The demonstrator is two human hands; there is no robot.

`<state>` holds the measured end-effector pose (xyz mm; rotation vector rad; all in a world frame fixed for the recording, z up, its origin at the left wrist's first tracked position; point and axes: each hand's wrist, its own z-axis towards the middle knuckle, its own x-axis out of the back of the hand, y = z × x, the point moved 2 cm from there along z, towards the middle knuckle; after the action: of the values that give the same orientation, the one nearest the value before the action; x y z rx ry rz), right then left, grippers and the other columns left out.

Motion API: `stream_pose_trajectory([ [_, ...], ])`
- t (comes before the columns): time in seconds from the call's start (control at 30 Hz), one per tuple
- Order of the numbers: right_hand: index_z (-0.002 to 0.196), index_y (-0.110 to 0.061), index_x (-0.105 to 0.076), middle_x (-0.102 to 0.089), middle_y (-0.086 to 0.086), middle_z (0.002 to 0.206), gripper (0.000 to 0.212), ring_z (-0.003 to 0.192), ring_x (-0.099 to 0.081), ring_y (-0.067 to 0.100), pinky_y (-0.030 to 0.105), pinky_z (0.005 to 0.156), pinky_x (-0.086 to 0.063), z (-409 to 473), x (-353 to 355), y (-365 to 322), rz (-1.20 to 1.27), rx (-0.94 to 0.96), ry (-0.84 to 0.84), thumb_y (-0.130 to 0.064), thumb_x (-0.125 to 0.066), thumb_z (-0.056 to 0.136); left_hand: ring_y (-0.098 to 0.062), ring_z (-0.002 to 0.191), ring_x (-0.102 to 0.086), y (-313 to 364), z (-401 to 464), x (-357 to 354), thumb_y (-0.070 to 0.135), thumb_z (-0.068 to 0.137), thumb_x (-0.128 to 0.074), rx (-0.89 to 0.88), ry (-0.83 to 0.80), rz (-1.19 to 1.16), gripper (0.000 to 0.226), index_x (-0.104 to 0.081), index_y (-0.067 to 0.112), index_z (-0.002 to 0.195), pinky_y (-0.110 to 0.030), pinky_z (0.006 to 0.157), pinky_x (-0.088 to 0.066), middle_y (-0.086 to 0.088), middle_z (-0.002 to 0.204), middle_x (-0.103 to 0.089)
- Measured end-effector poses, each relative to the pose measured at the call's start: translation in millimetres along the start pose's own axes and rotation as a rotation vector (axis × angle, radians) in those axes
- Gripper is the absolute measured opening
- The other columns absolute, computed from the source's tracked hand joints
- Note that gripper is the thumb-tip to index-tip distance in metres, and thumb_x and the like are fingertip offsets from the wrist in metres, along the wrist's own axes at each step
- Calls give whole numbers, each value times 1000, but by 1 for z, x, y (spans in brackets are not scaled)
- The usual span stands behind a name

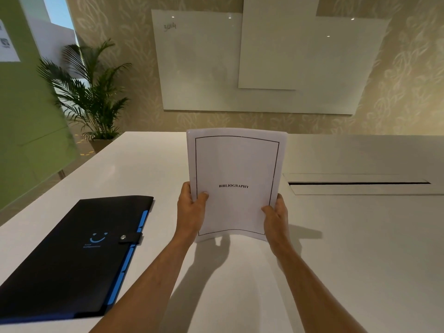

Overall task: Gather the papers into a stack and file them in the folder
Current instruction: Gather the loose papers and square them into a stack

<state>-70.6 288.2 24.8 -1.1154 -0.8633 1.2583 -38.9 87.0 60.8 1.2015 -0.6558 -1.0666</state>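
A stack of white papers [236, 164] stands upright above the white table [149, 164]; its top sheet has a black border and the word BIBLIOGRAPHY. My left hand [191, 210] grips the stack's left edge, thumb on the front. My right hand [276, 216] grips the right edge the same way. The stack's bottom edge bows just above the table. A black folder [72, 258] with blue tabs and a snap strap lies shut on the table to the left of my hands.
A long cable slot [358, 183] is set into the table at the right. A potted palm [93, 92] stands beyond the table's far left corner. Whiteboards [204, 63] hang on the wall behind.
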Motion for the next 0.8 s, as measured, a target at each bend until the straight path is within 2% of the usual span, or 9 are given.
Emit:
stream_pose_trajectory([
  [0.1,95,-25,-54,-63,-5,91,26,75,-60,-2,8,56,-46,1,0,-6,-54,-4,35,-14,-46,72,-10,90,-65,1,1,-3,8,92,-55,1,-14,16,21,-55,29,96,-28,77,-54,6,101,-66],
  [0.17,109,-23,-53,-62,-5,104,41,92,-60,7,8,61,-47,-1,5,-7,-111,-18,99,-17,-53,68,-15,92,-64,2,2,-6,8,93,-55,3,-18,16,19,-54,26,96,-34,82,-54,2,102,-65],
  [0.23,134,-18,-46,-53,-2,125,69,113,-53,14,16,83,-47,-6,11,-4,-103,-61,208,-19,-59,65,-19,95,-64,5,3,-10,7,92,-54,6,-3,-14,20,-54,26,97,-36,84,-54,0,103,-66],
  [0.27,142,-17,-38,-47,0,134,81,121,-47,17,27,95,-46,-10,12,-1,-62,-114,262,-20,-61,65,-19,96,-64,6,3,-12,6,92,-54,9,6,-39,21,-55,26,98,-35,84,-54,0,104,-66],
  [0.33,149,-17,-28,-40,5,141,92,125,-46,23,41,104,-43,-20,10,5,92,-237,357,-20,-67,65,-15,92,-65,7,2,-17,4,92,-54,22,31,-106,22,-55,25,99,-32,83,-53,2,102,-67],
  [0.43,133,-14,-48,-64,8,120,66,100,-65,23,32,76,-56,-25,6,15,445,-386,421,-6,-71,71,-12,87,-65,5,0,-25,2,91,-54,74,88,-206,23,-56,23,99,-31,81,-52,4,98,-67],
  [0.53,107,-10,-69,-75,5,100,29,83,-73,20,26,63,-57,-27,-4,24,733,-494,252,-1,-63,81,-19,97,-65,-1,-4,-34,-1,90,-55,153,135,-291,26,-57,18,107,-35,87,-52,-2,108,-68],
  [0.63,96,-15,-79,-78,1,101,24,90,-74,16,26,71,-57,-25,-8,25,690,-403,177,-7,-63,80,-21,98,-65,-8,-11,-41,-3,90,-55,199,160,-341,28,-57,21,103,-33,88,-52,-2,106,-68],
  [0.8,112,-14,-70,-78,0,101,33,90,-75,18,26,60,-59,-14,2,19,617,-403,210,2,-66,83,-24,106,-64,-19,-16,-41,-2,90,-54,318,129,-384,30,-56,18,113,-41,96,-50,-3,111,-69],
])
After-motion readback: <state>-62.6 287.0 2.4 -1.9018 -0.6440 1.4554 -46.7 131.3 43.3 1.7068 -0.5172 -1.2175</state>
